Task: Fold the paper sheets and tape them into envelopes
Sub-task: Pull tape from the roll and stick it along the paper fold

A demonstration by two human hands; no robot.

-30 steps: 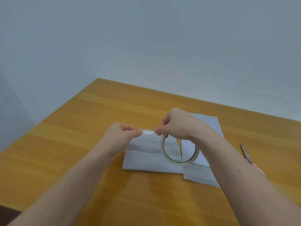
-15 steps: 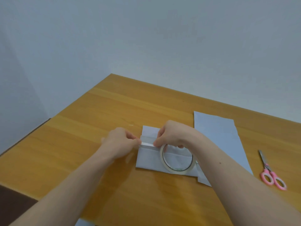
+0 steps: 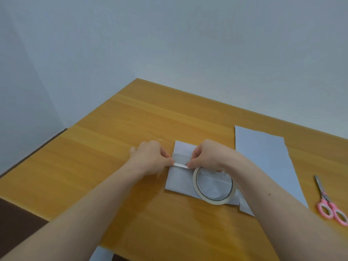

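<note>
Pinching a short strip of tape (image 3: 181, 165) between your two hands, you have it stretched just above the folded sheet (image 3: 180, 182) on the bench (image 3: 116, 140), as the head view shows. Your left hand (image 3: 151, 159) has its grip closed on the strip's free end, thumb and forefinger curled tight around it, at the sheet's left edge. Your right hand (image 3: 208, 157) grips the other end where the strip leaves the tape roll (image 3: 213, 185), fingertips pressed together on it; the roll hangs below and to the right of that grip, tilted, with its lower rim over the sheet's near edge. Whether the rim touches the paper cannot be told. The folded sheet lies directly beneath both grips, a crease running across it under the strip, and its right part is hidden by your right forearm. A flat paper sheet (image 3: 267, 161) lies beyond and to the right of your right grip, just beside the folded one, its near end passing under your forearm. The pink-handled scissors (image 3: 328, 202) lie well to the right of that grip, blades pointing away from you. A corner of more paper (image 3: 101, 255) shows at the bench's near edge, below your left arm.
</note>
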